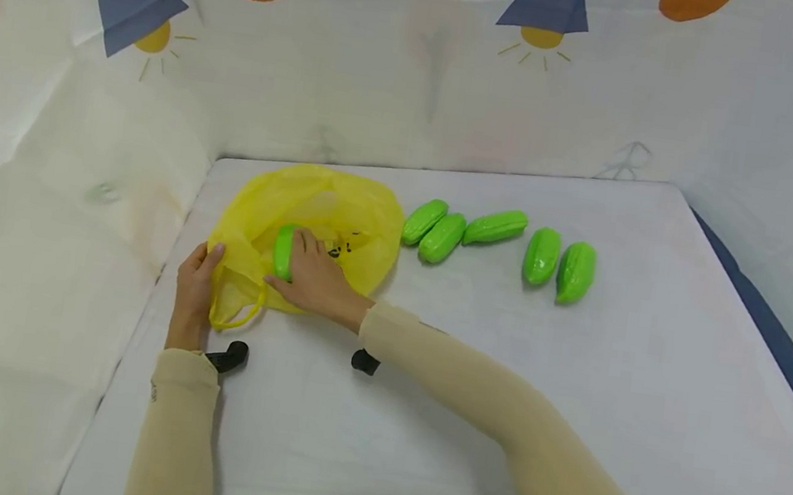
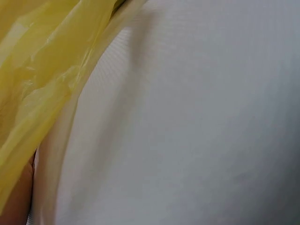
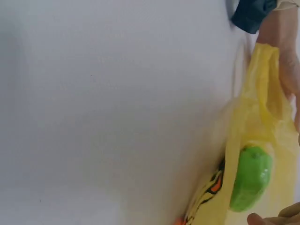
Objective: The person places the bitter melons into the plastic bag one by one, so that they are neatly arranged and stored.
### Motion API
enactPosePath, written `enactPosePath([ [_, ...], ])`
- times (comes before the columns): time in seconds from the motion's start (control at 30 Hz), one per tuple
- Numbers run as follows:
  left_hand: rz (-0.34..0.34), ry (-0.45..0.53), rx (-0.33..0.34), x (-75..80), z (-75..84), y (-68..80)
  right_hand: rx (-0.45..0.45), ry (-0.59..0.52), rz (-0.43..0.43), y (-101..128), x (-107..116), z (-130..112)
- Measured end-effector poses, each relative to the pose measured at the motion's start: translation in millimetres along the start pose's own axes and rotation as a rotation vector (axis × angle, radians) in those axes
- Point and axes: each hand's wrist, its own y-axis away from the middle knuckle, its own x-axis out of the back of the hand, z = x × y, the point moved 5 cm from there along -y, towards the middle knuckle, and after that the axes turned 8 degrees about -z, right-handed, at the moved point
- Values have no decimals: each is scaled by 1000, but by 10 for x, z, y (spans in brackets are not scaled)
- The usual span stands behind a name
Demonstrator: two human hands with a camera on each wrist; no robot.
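A yellow plastic bag [image 1: 373, 194] lies on the table with its mouth spread toward me. My left hand [image 1: 193, 294] grips the bag's left rim, thumb on the near side. My right hand [image 1: 320, 281] reaches into the mouth and holds a green ridged gourd-like vegetable [image 1: 282, 251]. Its fingers cover the vegetable's right side. In the right wrist view the vegetable [image 3: 251, 178] shows within the bag's opening, the right thumb tip [image 3: 255, 218] close to its lower end. Yellow film [image 2: 42, 70] fills the upper left of the left wrist view.
Several similar green vegetables [image 1: 494, 228] lie in a loose row to the right of the bag on the white table [image 1: 419, 418]. A patterned white sheet [image 1: 389, 71] hangs behind. Dark wrist devices [image 1: 228, 357] show at both wrists.
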Motion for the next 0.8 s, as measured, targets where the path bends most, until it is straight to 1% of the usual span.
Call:
enactPosePath([
  [0.1, 18, 3, 18, 16, -7, 9, 17, -37, 15, 95, 125, 22],
  [0.17, 33, -13, 21, 25, -5, 19, 26, -71, 24, 162, 232, 53],
  [0.3, 52, -17, 17, 13, 11, 30, 22, -147, 38, 290, 474, 206],
  [0.37, 47, -7, 5, -9, 22, 29, 1, -183, 58, 341, 592, 345],
  [0.47, 38, -23, 8, -21, 32, 32, -24, -234, 111, 394, 760, 578],
  [0.57, 27, -42, 40, -20, 29, 47, -49, -261, 166, 441, 914, 808],
  [0.63, 18, -23, 67, -22, 21, 55, -69, -277, 195, 477, 1010, 959],
  [0.7, 19, -6, 77, -25, 18, 52, -97, -291, 223, 513, 1092, 1116],
  [0.8, 31, 4, 55, -23, 15, 26, -154, -308, 248, 562, 1191, 1380],
])
